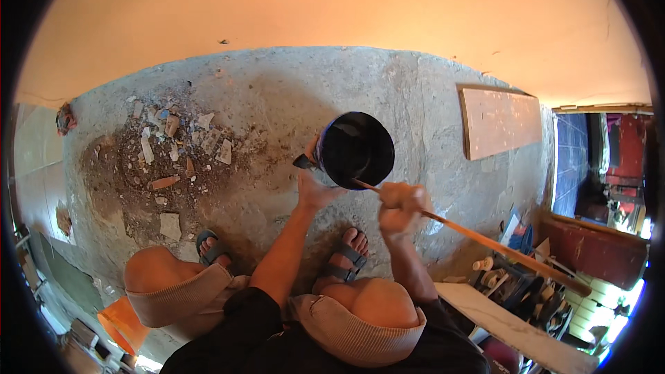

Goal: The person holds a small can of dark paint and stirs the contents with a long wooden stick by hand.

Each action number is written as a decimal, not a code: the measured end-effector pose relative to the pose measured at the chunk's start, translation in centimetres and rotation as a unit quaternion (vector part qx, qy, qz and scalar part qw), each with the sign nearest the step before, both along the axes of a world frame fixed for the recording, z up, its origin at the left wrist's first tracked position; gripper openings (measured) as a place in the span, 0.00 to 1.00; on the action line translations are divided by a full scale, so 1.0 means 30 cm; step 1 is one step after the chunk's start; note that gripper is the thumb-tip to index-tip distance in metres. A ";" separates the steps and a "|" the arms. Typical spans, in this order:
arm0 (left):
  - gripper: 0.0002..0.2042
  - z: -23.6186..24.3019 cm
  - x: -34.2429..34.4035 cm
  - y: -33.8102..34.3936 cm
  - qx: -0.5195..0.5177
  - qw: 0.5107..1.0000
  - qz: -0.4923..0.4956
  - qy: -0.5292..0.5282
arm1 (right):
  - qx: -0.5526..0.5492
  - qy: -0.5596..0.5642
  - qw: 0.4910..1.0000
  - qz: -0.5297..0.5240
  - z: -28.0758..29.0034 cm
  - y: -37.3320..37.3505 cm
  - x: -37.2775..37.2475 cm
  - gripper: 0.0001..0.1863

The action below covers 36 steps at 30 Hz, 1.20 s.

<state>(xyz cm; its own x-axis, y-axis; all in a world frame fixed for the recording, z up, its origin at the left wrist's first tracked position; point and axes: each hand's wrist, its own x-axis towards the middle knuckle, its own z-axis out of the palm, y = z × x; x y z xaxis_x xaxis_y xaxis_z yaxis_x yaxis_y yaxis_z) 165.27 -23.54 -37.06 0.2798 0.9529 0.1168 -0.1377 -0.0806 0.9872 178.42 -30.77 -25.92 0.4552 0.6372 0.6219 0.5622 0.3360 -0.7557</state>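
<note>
A round dark bucket (357, 149) with a black inside stands on the concrete floor in front of me, its bottom lost in shadow. My left hand (317, 187) grips the bucket's near left side, fingers partly hidden behind it. Beside that hand is a small dark piece (303, 161) whose kind I cannot make out. In my right hand (403, 206), closed into a fist, is a long wooden stick (485, 240). One end of it reaches over the bucket's near rim into the inside; the thicker end slants out to the lower right.
Broken rubble (173, 149) and dirt lie on the floor at left. A flat board (501, 122) leans by the orange wall (332, 3) at right. An orange bucket (125, 324) is at lower left. A long plank (512, 325) and piled shoes (533, 298) are at lower right.
</note>
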 end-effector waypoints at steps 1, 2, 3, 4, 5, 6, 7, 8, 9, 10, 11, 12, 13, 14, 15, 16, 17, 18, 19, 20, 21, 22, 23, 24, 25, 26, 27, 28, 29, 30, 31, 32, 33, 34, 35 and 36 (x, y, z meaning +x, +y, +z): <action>0.55 -0.002 0.003 -0.013 -0.041 0.997 -0.026 -0.057 | -0.089 -0.287 0.948 -0.101 0.041 -0.003 -0.053 0.20; 0.55 -0.010 0.003 -0.018 -0.048 0.996 -0.037 -0.063 | -0.066 -0.179 0.980 -0.059 0.055 0.057 -0.079 0.21; 0.56 -0.024 -0.002 -0.002 -0.024 0.999 -0.026 -0.006 | -0.037 -0.068 0.997 -0.013 0.065 0.150 -0.071 0.22; 0.56 -0.038 -0.026 0.004 0.001 0.998 -0.009 0.060 | -0.040 -0.066 0.997 -0.012 0.072 0.200 -0.050 0.22; 0.56 -0.037 -0.040 -0.005 -0.001 0.998 -0.004 0.063 | -0.023 -0.059 0.997 -0.039 0.085 0.242 -0.017 0.21; 0.57 -0.035 -0.044 -0.009 0.012 0.998 0.010 0.053 | -0.004 -0.051 0.997 -0.062 0.089 0.266 0.012 0.21; 0.57 -0.030 -0.042 0.000 0.028 0.998 0.028 0.041 | 0.009 -0.013 0.999 -0.052 0.064 0.234 0.052 0.20; 0.57 -0.004 -0.027 0.000 0.030 0.998 0.039 0.035 | 0.021 0.019 0.999 -0.044 0.051 0.168 0.104 0.20; 0.56 0.030 -0.029 -0.013 0.011 0.996 0.015 0.082 | -0.004 0.141 0.990 -0.017 0.062 0.094 0.112 0.20; 0.54 0.052 -0.046 -0.012 -0.008 0.991 -0.005 0.134 | 0.017 0.244 0.969 0.025 0.099 0.058 0.060 0.19; 0.54 0.040 -0.049 -0.013 -0.009 0.991 0.001 0.134 | 0.006 0.146 0.987 0.060 0.090 0.038 0.021 0.21; 0.55 0.025 -0.045 -0.010 -0.002 0.995 0.016 0.101 | 0.008 0.249 0.960 0.127 0.066 0.048 -0.025 0.21; 0.57 0.012 -0.044 -0.009 0.004 0.998 0.025 0.065 | 0.010 0.344 0.920 0.186 0.067 0.070 -0.098 0.22; 0.57 0.011 -0.037 -0.005 0.003 0.998 0.020 0.061 | -0.018 0.170 0.977 0.125 0.068 0.129 -0.134 0.22; 0.56 0.015 -0.030 0.002 -0.001 0.999 0.021 0.038 | -0.044 -0.012 0.997 0.059 0.073 0.206 -0.138 0.23; 0.56 0.016 -0.037 -0.002 -0.007 0.999 0.025 0.019 | -0.046 -0.013 0.997 0.057 0.081 0.258 -0.113 0.23; 0.56 0.018 -0.045 -0.008 -0.009 0.999 0.025 0.018 | -0.052 -0.110 0.993 -0.002 0.094 0.302 -0.069 0.23; 0.57 0.021 -0.060 -0.009 -0.025 0.999 0.014 0.042 | -0.054 -0.204 0.976 -0.058 0.107 0.322 -0.034 0.23; 0.57 0.022 -0.059 0.000 -0.039 0.997 0.006 0.064 | -0.050 -0.205 0.976 -0.051 0.083 0.289 0.020 0.23; 0.57 0.026 -0.042 0.002 -0.036 0.998 0.015 0.058 | -0.051 -0.177 0.981 -0.054 0.044 0.221 0.093 0.22; 0.57 0.016 -0.042 -0.009 -0.031 0.997 0.005 0.073 | -0.054 -0.140 0.987 -0.053 0.011 0.174 0.121 0.22; 0.57 -0.002 -0.050 -0.016 -0.029 0.995 -0.004 0.093 | -0.053 -0.135 0.989 -0.040 0.018 0.150 0.087 0.22; 0.57 -0.022 -0.061 -0.019 -0.032 0.995 0.004 0.097 | -0.058 0.058 0.995 0.061 0.059 0.124 0.020 0.22; 0.58 -0.039 -0.063 -0.019 -0.025 0.997 0.018 0.075 | -0.060 0.244 0.956 0.152 0.101 0.114 -0.040 0.21; 0.58 -0.042 -0.050 -0.017 -0.017 0.998 0.024 0.047 | -0.060 0.238 0.958 0.146 0.129 0.137 -0.086 0.21; 0.58 -0.039 -0.044 -0.012 -0.017 0.999 0.019 0.046 | -0.032 0.253 0.953 0.164 0.129 0.187 -0.132 0.20; 0.58 -0.025 -0.040 -0.007 -0.019 0.998 0.017 0.065 | -0.003 0.266 0.947 0.181 0.130 0.236 -0.147 0.20; 0.59 -0.013 -0.045 -0.013 -0.022 0.996 0.017 0.086 | 0.022 0.193 0.968 0.157 0.138 0.281 -0.124 0.20; 0.59 -0.006 -0.044 -0.016 -0.021 0.996 0.016 0.085 | 0.023 0.192 0.969 0.156 0.137 0.283 -0.082 0.20; 0.58 0.003 -0.044 -0.022 -0.025 0.997 0.006 0.077 | 0.032 0.125 0.987 0.094 0.123 0.274 -0.024 0.20; 0.58 0.007 -0.046 -0.011 -0.024 0.997 0.002 0.073 | 0.045 0.061 0.997 0.036 0.101 0.280 0.029 0.21; 0.58 0.002 -0.056 -0.010 -0.024 0.996 0.011 0.080 | 0.020 0.064 0.998 -0.005 0.090 0.241 0.037 0.20; 0.57 -0.002 -0.066 -0.012 -0.023 0.996 0.008 0.091 | 0.001 0.188 0.982 0.025 0.082 0.186 0.034 0.20; 0.57 0.004 -0.059 -0.023 -0.024 0.995 -0.001 0.095 | -0.012 0.199 0.978 0.058 0.103 0.156 0.014 0.20; 0.57 -0.011 -0.059 -0.026 -0.024 0.995 -0.004 0.095 | -0.023 0.210 0.974 0.087 0.118 0.140 -0.031 0.20; 0.57 -0.029 -0.059 -0.020 -0.028 0.998 0.005 0.054 | -0.035 0.259 0.960 0.101 0.119 0.150 -0.087 0.19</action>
